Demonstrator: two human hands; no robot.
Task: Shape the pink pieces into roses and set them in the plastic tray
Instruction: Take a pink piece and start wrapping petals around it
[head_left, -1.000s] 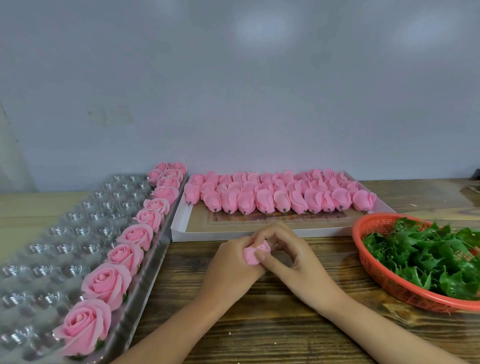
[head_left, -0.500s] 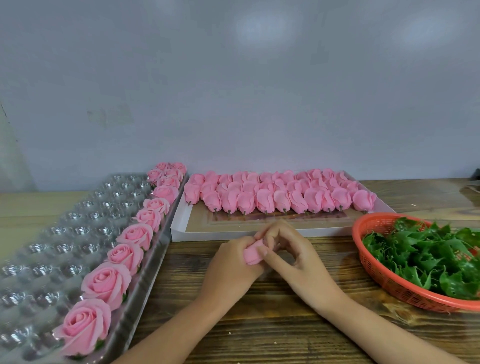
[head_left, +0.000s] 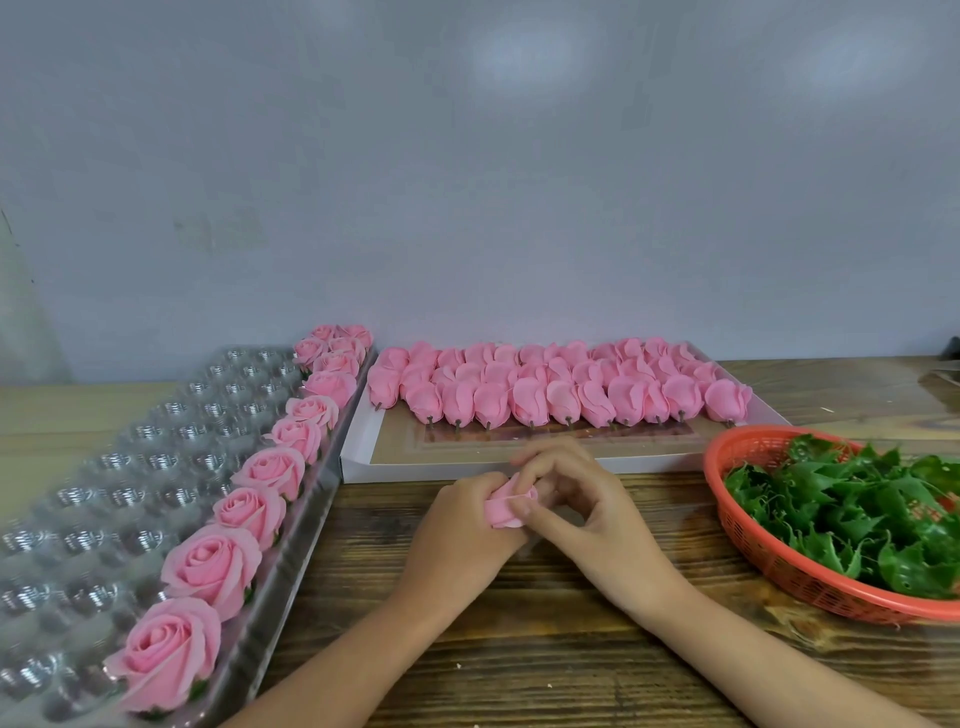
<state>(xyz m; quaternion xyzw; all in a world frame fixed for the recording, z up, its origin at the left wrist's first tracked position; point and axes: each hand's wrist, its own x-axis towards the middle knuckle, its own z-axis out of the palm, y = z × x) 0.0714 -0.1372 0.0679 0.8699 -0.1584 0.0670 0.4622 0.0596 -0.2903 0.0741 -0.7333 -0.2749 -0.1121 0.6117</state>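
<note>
A pink piece (head_left: 503, 506) sits between both hands over the wooden table, near the middle. My left hand (head_left: 457, 525) grips it from the left and below. The fingers and thumb of my right hand (head_left: 576, 504) pinch its petals from the right. The clear plastic tray (head_left: 104, 493) lies at the left, and a row of finished pink roses (head_left: 249, 512) fills its right-hand column. Several unshaped pink pieces (head_left: 550, 389) lie in rows on a flat white box (head_left: 467, 467) behind my hands.
An orange basket (head_left: 748, 535) holding green leaf pieces (head_left: 852, 509) stands at the right, close to my right forearm. A grey wall rises behind the table. Bare wooden tabletop (head_left: 519, 649) lies in front between my arms.
My right fingers have shifted on the pink piece and more of its pink surface shows between the hands. Both hands stay in the same spot.
</note>
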